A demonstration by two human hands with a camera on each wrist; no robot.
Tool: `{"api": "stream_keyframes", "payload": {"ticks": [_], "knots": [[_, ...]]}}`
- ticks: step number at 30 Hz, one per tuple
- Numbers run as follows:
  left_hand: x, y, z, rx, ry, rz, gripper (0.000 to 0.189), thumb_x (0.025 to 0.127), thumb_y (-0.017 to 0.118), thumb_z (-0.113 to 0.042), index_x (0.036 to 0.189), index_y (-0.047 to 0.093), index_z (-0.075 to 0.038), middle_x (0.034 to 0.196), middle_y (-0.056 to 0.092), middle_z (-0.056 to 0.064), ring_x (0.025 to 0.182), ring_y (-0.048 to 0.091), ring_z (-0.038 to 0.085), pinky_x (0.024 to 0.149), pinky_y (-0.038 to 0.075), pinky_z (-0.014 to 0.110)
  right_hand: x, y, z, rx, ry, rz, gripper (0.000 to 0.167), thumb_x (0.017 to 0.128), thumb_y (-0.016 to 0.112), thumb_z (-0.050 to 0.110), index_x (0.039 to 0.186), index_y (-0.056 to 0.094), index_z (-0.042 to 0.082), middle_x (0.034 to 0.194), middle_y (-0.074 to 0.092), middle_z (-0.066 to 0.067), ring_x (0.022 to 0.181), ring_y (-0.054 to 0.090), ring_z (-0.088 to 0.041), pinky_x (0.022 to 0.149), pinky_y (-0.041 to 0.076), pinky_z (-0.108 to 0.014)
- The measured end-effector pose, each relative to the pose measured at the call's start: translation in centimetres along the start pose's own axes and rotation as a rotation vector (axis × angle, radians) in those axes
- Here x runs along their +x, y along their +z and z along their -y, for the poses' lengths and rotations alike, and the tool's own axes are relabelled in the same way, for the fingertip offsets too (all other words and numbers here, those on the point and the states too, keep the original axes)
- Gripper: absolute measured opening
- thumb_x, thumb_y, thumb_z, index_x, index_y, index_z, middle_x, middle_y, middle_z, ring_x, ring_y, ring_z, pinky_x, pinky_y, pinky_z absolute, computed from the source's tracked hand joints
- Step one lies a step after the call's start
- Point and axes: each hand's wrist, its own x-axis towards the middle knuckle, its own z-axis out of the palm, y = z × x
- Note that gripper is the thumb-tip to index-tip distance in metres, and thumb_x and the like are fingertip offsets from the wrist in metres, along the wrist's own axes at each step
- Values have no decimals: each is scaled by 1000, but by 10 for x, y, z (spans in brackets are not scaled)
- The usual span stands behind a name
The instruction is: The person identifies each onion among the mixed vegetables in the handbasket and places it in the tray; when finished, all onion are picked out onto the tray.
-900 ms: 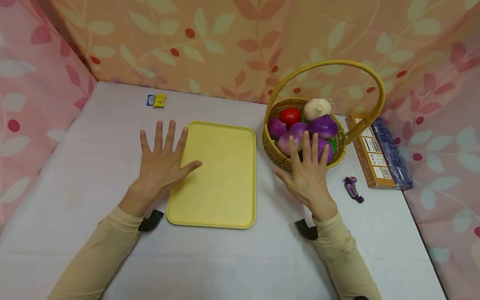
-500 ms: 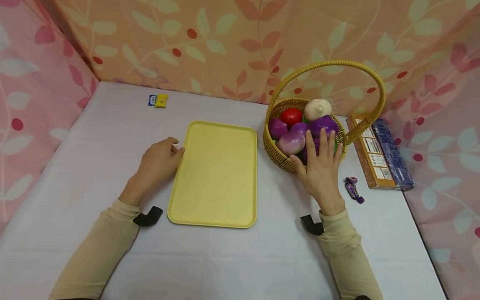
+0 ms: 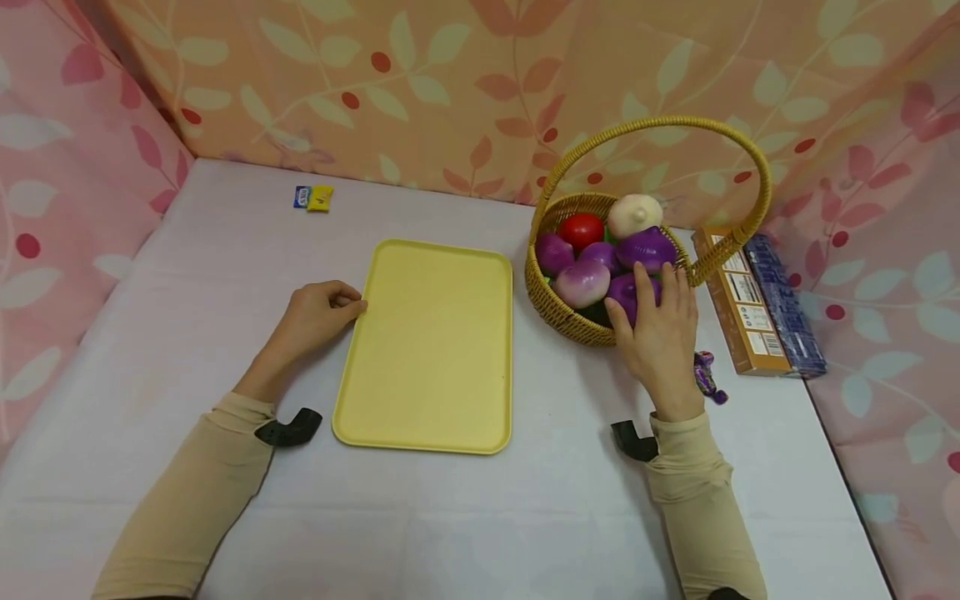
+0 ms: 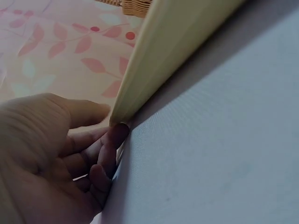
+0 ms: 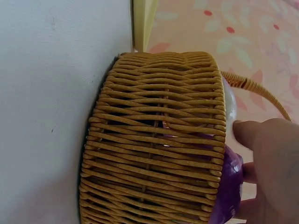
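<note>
A shallow yellow tray point(image 3: 431, 350) lies on the table. My left hand point(image 3: 318, 315) pinches its left edge; in the left wrist view the thumb is on the rim point(image 4: 122, 100) and fingertips are curled beneath it. A wicker basket point(image 3: 558, 312) with a tall hoop handle stands right of the tray. My right hand point(image 3: 662, 337) reaches over its front right rim, fingers spread loosely over a dark purple onion point(image 3: 624, 293). In the right wrist view the thumb is by the basket rim and the fingers reach behind that onion point(image 5: 229, 182).
The basket also holds a red tomato point(image 3: 581, 230), a white bulb point(image 3: 634, 215) and several purple onions point(image 3: 583, 283). Long boxes point(image 3: 750, 308) lie at right, near a purple-wrapped candy point(image 3: 707, 379). Small blue and yellow packets point(image 3: 319, 198) lie at back left. Patterned curtains point(image 3: 420, 83) enclose the table.
My left hand went from spread fingers beside the tray to pinching its left edge. My right hand moved right along the basket, its fingers drawing closer together over the dark purple onion.
</note>
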Motion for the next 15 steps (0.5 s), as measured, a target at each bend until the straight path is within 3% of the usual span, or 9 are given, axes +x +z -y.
{"api": "stream_keyframes", "payload": {"ticks": [9,15], "knots": [[1,1,1,3,31,-2,28,95,61,-23,109,68,0,98,72,16,89,65,27,77,46,33,-2,-1,0,-16,34,-8,58,95,60,36,144,45,8,140,42,-34,121,45,-53,93,38,-68],[1,3,2,-4,28,-2,27,94,61,-21,109,68,0,100,71,17,90,65,28,78,46,34,-2,-5,2,11,80,18,58,95,60,35,146,44,10,137,43,-33,119,47,-51,94,41,-68]]}}
